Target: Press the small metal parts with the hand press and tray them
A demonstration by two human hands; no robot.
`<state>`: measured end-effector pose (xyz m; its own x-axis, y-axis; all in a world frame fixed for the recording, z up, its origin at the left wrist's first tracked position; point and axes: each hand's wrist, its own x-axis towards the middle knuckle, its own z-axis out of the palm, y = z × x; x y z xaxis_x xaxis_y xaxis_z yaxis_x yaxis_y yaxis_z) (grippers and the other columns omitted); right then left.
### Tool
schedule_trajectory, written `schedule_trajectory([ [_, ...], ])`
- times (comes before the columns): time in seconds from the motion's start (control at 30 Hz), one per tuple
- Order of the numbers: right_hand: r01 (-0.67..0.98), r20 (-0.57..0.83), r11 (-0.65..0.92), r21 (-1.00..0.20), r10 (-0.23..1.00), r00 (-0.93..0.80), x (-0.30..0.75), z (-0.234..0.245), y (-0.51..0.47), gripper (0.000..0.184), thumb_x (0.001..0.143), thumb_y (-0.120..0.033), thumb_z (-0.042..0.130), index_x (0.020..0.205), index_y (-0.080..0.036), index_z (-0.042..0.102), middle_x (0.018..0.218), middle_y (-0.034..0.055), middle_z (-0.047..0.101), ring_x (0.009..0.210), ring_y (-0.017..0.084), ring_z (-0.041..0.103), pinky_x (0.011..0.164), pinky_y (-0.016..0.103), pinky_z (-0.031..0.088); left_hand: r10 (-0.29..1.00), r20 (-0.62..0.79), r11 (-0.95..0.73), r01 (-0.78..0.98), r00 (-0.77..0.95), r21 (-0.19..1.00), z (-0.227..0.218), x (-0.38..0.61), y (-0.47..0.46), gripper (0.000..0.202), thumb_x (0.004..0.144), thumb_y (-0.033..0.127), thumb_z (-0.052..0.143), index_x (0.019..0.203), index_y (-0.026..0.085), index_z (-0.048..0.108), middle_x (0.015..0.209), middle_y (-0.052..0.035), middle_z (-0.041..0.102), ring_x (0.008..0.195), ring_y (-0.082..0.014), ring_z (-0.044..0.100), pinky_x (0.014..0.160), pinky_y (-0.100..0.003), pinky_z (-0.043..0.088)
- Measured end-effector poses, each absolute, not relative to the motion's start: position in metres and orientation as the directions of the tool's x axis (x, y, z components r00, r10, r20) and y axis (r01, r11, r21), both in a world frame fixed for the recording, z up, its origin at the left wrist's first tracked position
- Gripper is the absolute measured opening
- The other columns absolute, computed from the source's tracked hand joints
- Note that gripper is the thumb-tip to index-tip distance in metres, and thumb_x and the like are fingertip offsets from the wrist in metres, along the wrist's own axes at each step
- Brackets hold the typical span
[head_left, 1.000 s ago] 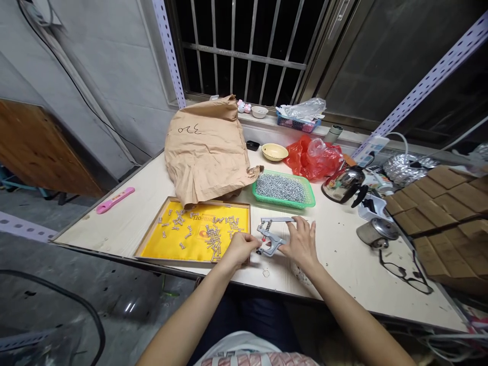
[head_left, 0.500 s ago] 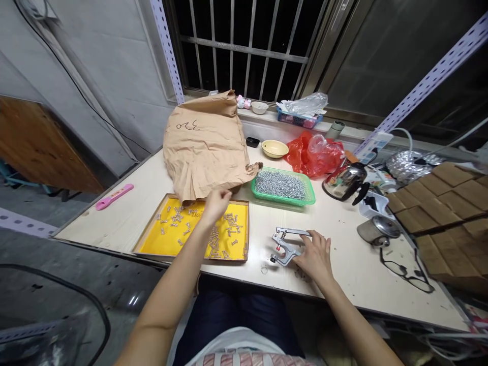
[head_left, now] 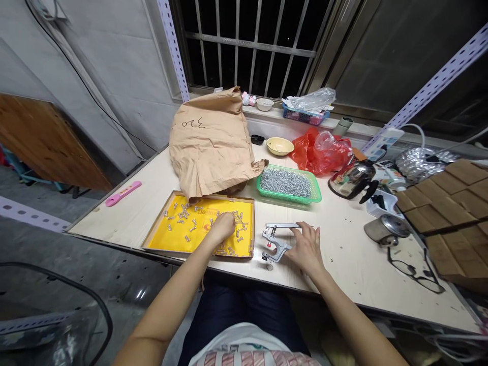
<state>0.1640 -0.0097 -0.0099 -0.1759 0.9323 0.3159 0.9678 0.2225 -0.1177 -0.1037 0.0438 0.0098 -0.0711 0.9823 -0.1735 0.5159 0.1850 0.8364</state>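
My left hand is over the right half of a shallow tray lined in yellow. Its fingers curl in, and whatever they hold is hidden. Many small metal pieces lie scattered and in clusters on the yellow lining. My right hand grips the handles of grey hand-press pliers, which have a spring and a small red part near the jaws. The pliers are just right of the tray, their jaws facing left. Behind them sits a green basket full of small silvery metal parts.
A big brown paper bag overhangs the tray's back edge. A pink-handled tool lies at left. Farther back are a yellow bowl and a red plastic bag. On the right stand a kettle, a metal cup, glasses and stacked cartons.
My left hand has come down from the paper bag's lower edge to the pieces in the tray. My right hand has shifted the pliers slightly left, closer to the tray.
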Motion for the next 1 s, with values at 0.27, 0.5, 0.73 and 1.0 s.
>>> schedule_trajectory([
  [0.27,0.968,0.351,0.234,-0.090,0.917,-0.189,0.148,0.014,0.000,0.073,0.069,-0.063,0.047,0.118,-0.010,0.042,0.139,0.0207,0.025,0.132,0.035,0.012,0.100,0.065,0.004,0.883,-0.442,0.470,-0.293,0.158,0.833,0.022,-0.054,-0.005,0.020,0.052,0.027,0.071,0.059,0.012,0.061,0.052,-0.0002,0.053,0.045,-0.0057,0.040,0.046,-0.020,0.026],
  [0.5,0.965,0.376,0.259,-0.046,0.900,-0.223,0.139,0.022,0.006,0.072,0.071,-0.061,0.046,0.118,-0.007,0.040,0.143,0.0240,0.016,0.133,0.035,0.007,0.100,0.064,0.000,0.867,-0.484,0.497,-0.295,0.122,0.816,0.012,-0.039,-0.018,0.018,0.050,0.023,0.072,0.057,0.011,0.061,0.045,0.0024,0.049,0.038,-0.0033,0.032,0.042,-0.021,0.018],
  [0.73,0.965,0.378,0.258,-0.055,0.899,-0.219,0.138,0.021,0.003,0.068,0.071,-0.057,0.046,0.117,-0.008,0.039,0.144,0.0244,0.012,0.133,0.035,0.007,0.099,0.064,0.000,0.876,-0.473,0.482,-0.152,0.092,0.863,0.016,-0.043,-0.017,0.013,0.051,0.021,0.069,0.055,0.011,0.061,0.047,0.0009,0.053,0.041,-0.0060,0.039,0.044,-0.021,0.024],
  [1.0,0.962,0.408,0.271,-0.041,0.883,-0.231,0.136,0.026,0.003,0.065,0.072,-0.057,0.045,0.116,-0.008,0.041,0.139,0.0226,0.025,0.131,0.034,0.014,0.101,0.061,-0.001,0.874,-0.471,0.484,-0.134,0.118,0.865,0.022,-0.044,-0.018,0.012,0.052,0.021,0.067,0.054,0.010,0.062,0.046,0.0017,0.050,0.041,-0.0051,0.036,0.045,-0.020,0.024],
])
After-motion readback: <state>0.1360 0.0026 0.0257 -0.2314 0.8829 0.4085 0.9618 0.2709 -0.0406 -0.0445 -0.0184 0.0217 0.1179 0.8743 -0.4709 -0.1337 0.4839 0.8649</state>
